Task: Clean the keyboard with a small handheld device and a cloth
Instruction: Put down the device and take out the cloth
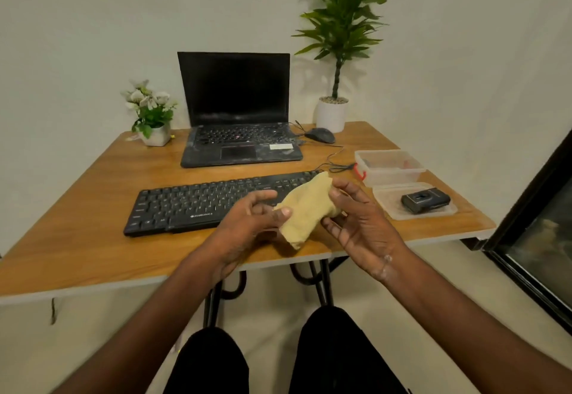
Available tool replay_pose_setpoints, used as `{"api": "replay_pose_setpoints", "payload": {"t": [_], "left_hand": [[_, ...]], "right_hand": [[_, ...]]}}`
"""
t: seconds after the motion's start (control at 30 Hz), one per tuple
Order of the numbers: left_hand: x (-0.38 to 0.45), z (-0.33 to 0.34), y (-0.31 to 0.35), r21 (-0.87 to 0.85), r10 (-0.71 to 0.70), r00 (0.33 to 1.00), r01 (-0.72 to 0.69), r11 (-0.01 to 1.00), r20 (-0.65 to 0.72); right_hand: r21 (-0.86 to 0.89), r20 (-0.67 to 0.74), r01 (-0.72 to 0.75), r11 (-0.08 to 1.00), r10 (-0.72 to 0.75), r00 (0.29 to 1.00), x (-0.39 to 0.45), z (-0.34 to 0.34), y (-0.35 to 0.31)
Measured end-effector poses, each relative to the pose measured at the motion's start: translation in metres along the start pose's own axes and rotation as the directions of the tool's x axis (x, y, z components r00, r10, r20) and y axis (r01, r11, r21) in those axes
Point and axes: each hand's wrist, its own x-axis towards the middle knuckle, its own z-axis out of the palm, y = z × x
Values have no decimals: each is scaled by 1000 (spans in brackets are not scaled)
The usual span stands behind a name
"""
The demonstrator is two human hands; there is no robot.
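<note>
The pale yellow cloth (306,208) looks soft and nubby, like matt terry, while the black full-size keyboard (198,205) beneath it is matt plastic. The orange-brown table top (93,208) shows a smooth wood-grain finish with a pale edge band, on black metal legs (322,282). The clear lidded box (390,166) and its flat lid (387,205) are cloudy translucent plastic, and the black laptop (238,143) has a glossy screen and dusty, smudged palm rest.

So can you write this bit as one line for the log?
hands: left hand and right hand both hold cloth | cloth: above keyboard | device: on lid, untouched
</note>
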Motion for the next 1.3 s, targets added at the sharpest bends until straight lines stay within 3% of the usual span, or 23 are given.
{"api": "replay_pose_setpoints", "payload": {"t": [0.07,0.1,0.2,0.27,0.4,0.5,0.57,0.7,0.77,0.83,0.93,1.03,1.17,1.3], "left_hand": [[-1,0,2,-159,-58,997,50,986,-46],[-4,2,7,-144,-90,994,80,986,-61],[-9,10,12,184,-94,984,122,975,-154],[-9,14,11,259,-45,990,78,963,-132],[-7,16,4,142,18,998,-10,990,-55],[-6,13,-1,289,142,989,-127,949,-32],[-4,9,-2,453,251,965,-191,871,-76],[-4,1,-3,545,410,900,-270,793,-151],[-5,-1,0,497,435,893,-325,804,-119],[-8,1,6,354,393,917,-346,869,-69],[-12,8,12,128,232,972,-228,965,-24],[-11,10,8,157,123,992,-117,981,-30],[-9,8,3,48,47,999,-46,998,-25],[-5,1,2,-44,-8,997,5,999,-71]], "right_hand": [[59,14,-20,998,19,1000,1,-1,2],[75,21,-27,997,25,999,1,-1,3],[115,43,-43,992,38,998,-1,2,2],[101,36,-49,994,45,998,-2,4,1],[58,22,-28,998,27,999,-1,1,2],[-32,23,45,998,-44,999,-1,-2,4],[-173,-16,114,978,-118,993,-1,-2,6],[-650,-85,227,725,-366,926,0,-5,11],[-770,-59,267,580,-482,874,0,-8,12],[-793,-7,306,527,-510,860,0,-9,12],[-643,-37,260,720,-368,929,1,-5,10],[-530,-146,133,837,-245,959,0,1,11],[-451,-212,-10,893,-96,973,1,1,11],[-385,-104,-151,911,119,987,3,-7,5]]}}
